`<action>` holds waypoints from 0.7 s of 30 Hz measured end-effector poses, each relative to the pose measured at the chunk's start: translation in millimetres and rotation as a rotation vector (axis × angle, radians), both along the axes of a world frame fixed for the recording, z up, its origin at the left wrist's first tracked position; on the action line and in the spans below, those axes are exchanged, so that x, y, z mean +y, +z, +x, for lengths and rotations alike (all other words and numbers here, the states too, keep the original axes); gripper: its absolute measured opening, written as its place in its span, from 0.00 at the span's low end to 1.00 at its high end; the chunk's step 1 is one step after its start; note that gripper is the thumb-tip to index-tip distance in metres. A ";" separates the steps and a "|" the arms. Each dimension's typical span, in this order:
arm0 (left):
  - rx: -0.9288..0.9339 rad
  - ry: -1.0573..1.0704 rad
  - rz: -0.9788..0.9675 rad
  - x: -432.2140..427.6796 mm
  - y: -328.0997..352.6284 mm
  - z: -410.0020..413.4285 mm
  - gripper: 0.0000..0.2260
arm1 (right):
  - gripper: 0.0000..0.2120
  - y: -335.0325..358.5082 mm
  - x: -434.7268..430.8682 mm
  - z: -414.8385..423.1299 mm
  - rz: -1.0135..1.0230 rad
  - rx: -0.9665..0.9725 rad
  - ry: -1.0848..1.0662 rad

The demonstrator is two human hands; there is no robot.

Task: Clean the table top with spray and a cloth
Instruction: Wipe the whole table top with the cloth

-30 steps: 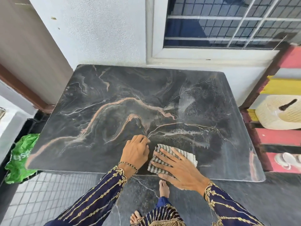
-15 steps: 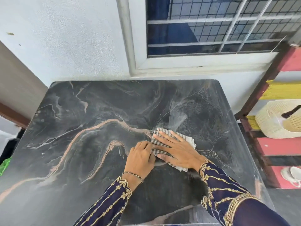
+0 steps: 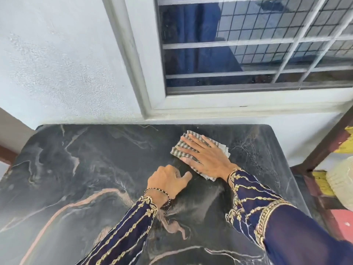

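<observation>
Now cloth (image 3: 198,150) farther up table (image 3: 95,169)

Views: one only, so you have no second view sharing the scene.
Position: on your head, above the table top (image 3: 80,169).
Facing: forward and down, toward the wall (image 3: 57,64) and window (image 3: 248,54).
Nearness: close; your forearms fill the lower frame.

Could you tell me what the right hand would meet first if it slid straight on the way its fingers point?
Probably the table top's far edge, then the white wall below the window frame; the right hand presses the cloth flat, with only bare marble ahead.
</observation>
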State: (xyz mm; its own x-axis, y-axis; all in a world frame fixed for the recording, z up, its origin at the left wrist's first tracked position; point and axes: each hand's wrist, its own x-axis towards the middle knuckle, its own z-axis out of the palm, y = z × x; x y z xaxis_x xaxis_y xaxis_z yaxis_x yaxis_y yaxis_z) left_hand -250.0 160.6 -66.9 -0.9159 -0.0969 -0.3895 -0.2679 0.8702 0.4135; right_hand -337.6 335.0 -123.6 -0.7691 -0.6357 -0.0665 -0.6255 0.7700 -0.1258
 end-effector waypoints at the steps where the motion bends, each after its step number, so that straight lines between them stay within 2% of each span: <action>1: -0.028 0.003 0.036 1.0 -1.8 -4.9 0.25 | 0.27 -0.2 0.3 -9.4 0.003 0.006 -0.004; 8: 0.044 0.052 0.038 3.2 -25.2 -9.3 0.20 | 0.29 -2.8 -1.5 -61.2 -0.039 0.030 -0.083; 14: 0.112 0.049 0.023 7.5 -28.0 0.6 0.17 | 0.26 -7.1 -1.9 -61.5 -0.044 0.004 -0.119; 21: 0.111 -0.010 -0.001 10.2 -29.4 1.3 0.17 | 0.29 -6.4 65.2 -54.9 -0.011 -0.013 -0.183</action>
